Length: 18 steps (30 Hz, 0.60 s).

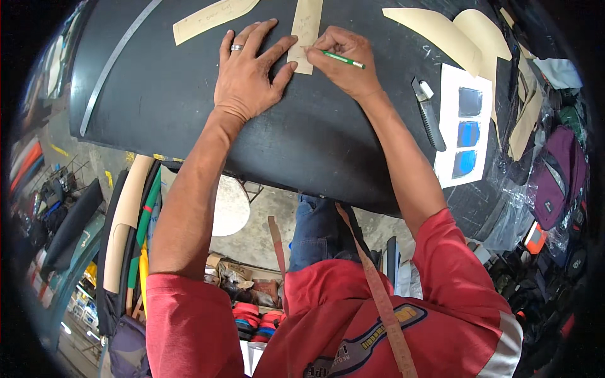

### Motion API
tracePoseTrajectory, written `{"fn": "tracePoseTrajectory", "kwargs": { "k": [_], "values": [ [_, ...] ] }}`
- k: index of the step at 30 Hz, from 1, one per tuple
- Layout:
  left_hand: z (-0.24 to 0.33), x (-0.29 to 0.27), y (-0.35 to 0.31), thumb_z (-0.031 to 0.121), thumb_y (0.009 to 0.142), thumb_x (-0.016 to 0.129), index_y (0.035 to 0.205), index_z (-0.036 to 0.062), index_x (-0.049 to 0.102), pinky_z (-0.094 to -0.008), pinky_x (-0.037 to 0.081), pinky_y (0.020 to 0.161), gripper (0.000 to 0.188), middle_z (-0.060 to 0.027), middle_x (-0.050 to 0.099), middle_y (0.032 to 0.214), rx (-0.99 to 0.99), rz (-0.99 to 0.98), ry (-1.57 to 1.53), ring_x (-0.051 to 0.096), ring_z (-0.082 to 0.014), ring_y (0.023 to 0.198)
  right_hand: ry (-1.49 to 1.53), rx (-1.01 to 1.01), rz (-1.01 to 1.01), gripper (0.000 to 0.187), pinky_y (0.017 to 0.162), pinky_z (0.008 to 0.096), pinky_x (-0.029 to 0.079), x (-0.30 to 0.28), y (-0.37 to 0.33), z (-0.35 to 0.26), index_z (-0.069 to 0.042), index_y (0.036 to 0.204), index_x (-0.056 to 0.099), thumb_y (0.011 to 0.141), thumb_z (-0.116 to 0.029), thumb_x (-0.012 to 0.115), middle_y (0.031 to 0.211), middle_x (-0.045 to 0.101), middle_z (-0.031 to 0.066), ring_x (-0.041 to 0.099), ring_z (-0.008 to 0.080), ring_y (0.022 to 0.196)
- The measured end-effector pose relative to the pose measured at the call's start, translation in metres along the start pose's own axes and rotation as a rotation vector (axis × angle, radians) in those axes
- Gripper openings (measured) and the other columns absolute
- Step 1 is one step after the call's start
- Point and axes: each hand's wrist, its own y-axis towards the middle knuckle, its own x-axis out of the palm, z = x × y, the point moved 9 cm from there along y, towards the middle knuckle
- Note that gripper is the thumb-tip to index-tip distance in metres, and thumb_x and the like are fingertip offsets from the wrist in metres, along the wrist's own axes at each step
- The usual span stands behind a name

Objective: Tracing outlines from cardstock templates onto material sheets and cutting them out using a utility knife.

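A narrow tan paper pattern strip point(307, 28) with faint pencil marks lies on the black work table point(302, 145). My left hand point(251, 70), a ring on one finger, rests flat with spread fingers; its index finger and thumb touch the strip's left edge. In my right hand point(348, 62) is a green pencil point(342, 59), its tip on the strip near the lower end. Another tan paper pattern point(214, 19) with writing lies left of it, past my left fingertips. A utility knife point(428, 116) lies right of my right forearm.
A metal ruler point(116, 69) lies at the table's left. To the right are curved tan patterns point(435, 34), a white sheet with printed bag pictures point(464, 126) and a purple backpack point(558, 176). Below the table stand a round white stool point(230, 206) and rolled materials point(126, 227). A tape measure point(381, 296) hangs down my front.
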Motion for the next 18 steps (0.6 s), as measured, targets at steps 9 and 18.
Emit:
{"fn": "tracePoseTrajectory", "kwargs": {
  "k": [9,18],
  "values": [
    [0.0,0.0,-0.001,0.044,0.098,0.07,0.139,0.0303,0.074,-0.0606,0.024,0.13,0.043,-0.0056,0.055,0.158,-0.004,0.0,0.004,0.048,-0.0284,0.15,-0.01,0.004,0.033,0.019,0.066,0.0248,0.049,0.0,-0.001,-0.006,-0.002,0.079,0.065,0.088,-0.004,0.081,0.075,0.066,-0.0034,0.058,0.0025,0.071],
    [0.0,0.0,-0.001,0.044,0.098,0.07,0.139,0.0307,0.074,-0.0599,0.023,0.13,0.043,-0.0052,0.055,0.158,0.006,0.005,0.011,0.048,-0.0277,0.15,0.027,-0.032,0.046,0.018,0.066,0.0247,0.049,-0.002,-0.001,-0.005,-0.002,0.078,0.064,0.088,-0.003,0.079,0.075,0.065,-0.003,0.057,0.0028,0.072]
  ]
}}
